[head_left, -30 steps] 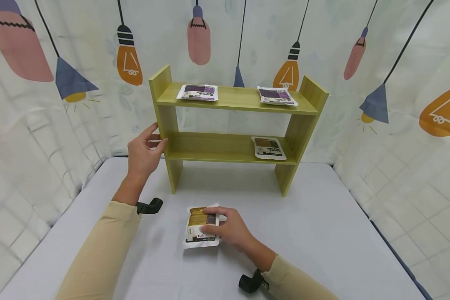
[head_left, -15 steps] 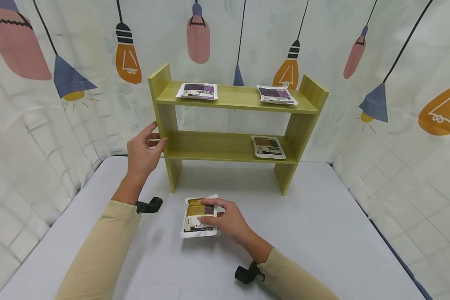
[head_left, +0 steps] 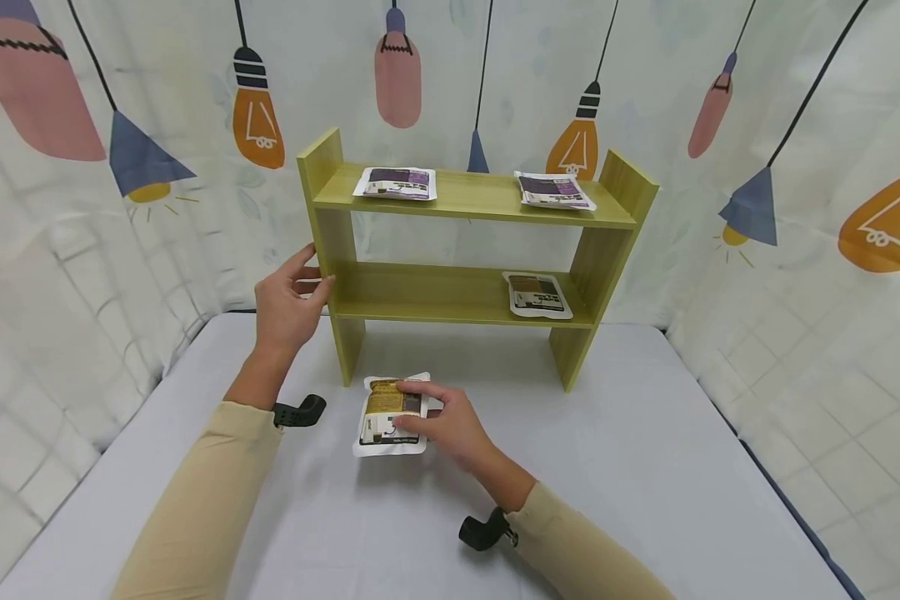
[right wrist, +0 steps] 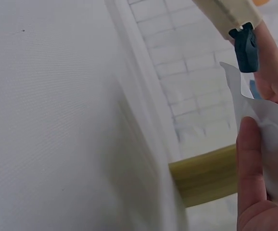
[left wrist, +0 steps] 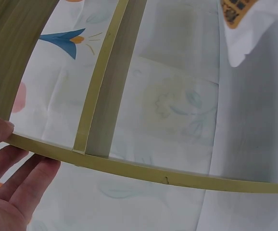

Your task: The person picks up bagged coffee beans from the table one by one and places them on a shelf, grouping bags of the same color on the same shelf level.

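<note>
My left hand (head_left: 288, 304) pinches the left side panel of a yellow-green two-tier wooden shelf (head_left: 427, 292), thumb on one face and fingers on the other, as the left wrist view also shows. In front of the shelf, my right hand (head_left: 457, 429) grips the right edge of a white food pouch (head_left: 382, 427) with a gold and dark label. The pouch hangs above the table, slightly tilted. Its plain silvery back (right wrist: 273, 130) faces the right wrist camera, and one white corner (left wrist: 249, 33) enters the left wrist view.
Two purple-labelled pouches lie on the top tier, one at left (head_left: 396, 184) and one at right (head_left: 553, 192). A brown-labelled pouch (head_left: 537, 297) lies at the right of the lower tier. White cloth covers the table (head_left: 645, 467); a lamp-patterned curtain (head_left: 450, 50) surrounds it.
My right hand has carried the pouch forward and slightly left, closer to the shelf. The left hand stays on the side panel, and the shelf has not moved.
</note>
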Motion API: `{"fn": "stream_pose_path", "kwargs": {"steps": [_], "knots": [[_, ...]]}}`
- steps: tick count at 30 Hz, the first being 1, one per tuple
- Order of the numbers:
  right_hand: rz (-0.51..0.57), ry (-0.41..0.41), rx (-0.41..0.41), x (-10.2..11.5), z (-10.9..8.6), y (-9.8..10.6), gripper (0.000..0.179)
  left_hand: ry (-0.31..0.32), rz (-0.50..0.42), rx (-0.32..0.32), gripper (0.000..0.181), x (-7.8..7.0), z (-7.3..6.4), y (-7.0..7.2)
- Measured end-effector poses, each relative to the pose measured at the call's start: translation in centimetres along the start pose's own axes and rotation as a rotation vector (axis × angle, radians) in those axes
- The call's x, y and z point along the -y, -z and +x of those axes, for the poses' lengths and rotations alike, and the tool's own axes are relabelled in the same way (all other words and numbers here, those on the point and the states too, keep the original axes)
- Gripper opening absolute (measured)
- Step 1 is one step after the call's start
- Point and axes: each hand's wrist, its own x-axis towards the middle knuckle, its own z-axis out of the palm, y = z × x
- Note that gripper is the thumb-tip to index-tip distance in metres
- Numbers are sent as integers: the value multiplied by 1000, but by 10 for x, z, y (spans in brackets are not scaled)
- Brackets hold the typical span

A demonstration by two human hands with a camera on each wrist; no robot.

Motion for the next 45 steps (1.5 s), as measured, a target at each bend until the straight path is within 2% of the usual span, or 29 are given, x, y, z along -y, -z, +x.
{"fn": "stream_pose_path", "kwargs": {"steps": [10,18,31,45], "knots": [[41,12,-3,5,10,1,50,5,12,-3,54,1,-2,0],[38,57,-18,12,19,4,52,-4,10,-8,54,2,-2,-2],[133,90,-16,26,31,8,54,0,18,-9,54,0,-1,-1],[168,118,-8,36,42,13,53,-7,12,-8,54,0,0,-1]]}}
